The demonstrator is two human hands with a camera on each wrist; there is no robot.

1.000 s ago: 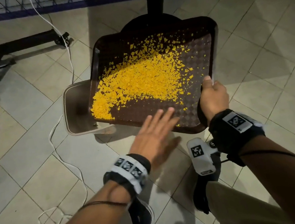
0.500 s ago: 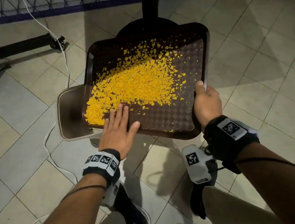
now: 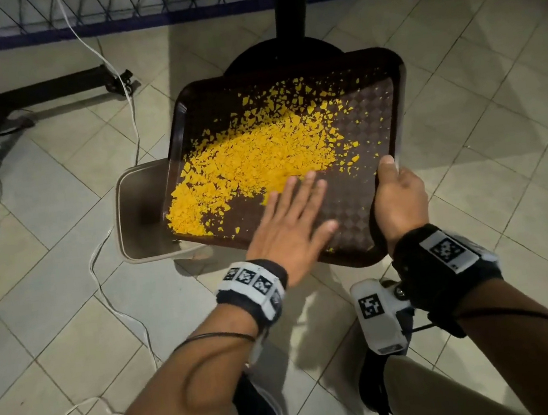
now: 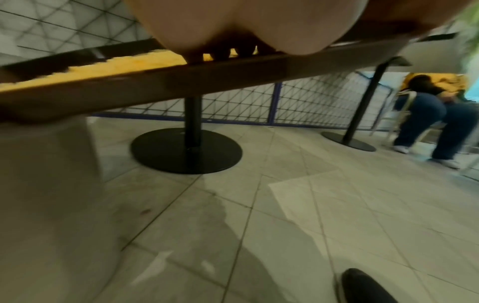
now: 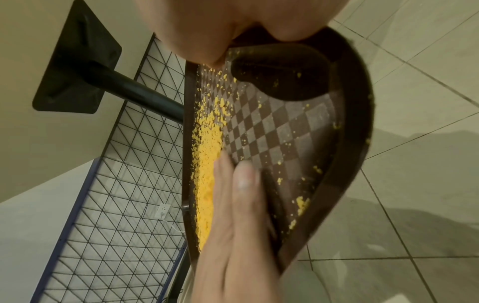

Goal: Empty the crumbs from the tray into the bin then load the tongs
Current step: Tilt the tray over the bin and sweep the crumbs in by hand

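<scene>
Brown tray [image 3: 372,119] gripped by right hand [image 3: 399,202], tilted over bin [image 3: 138,210] so flat, unclenched left hand [image 3: 288,226] sweeps crumbs [image 3: 253,165] in.

Dim warm light, long floor shadows; wrist views blurred, edges warped.

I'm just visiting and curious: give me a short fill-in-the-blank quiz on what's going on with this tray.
1. The crumbs on the brown tray are ____ in colour.
2. The right hand grips the tray's ____.
3. The left hand lies on the tray with fingers ____.
4. The tray's low corner hangs over a beige ____.

Missing words: yellow; edge; straight; bin
</scene>
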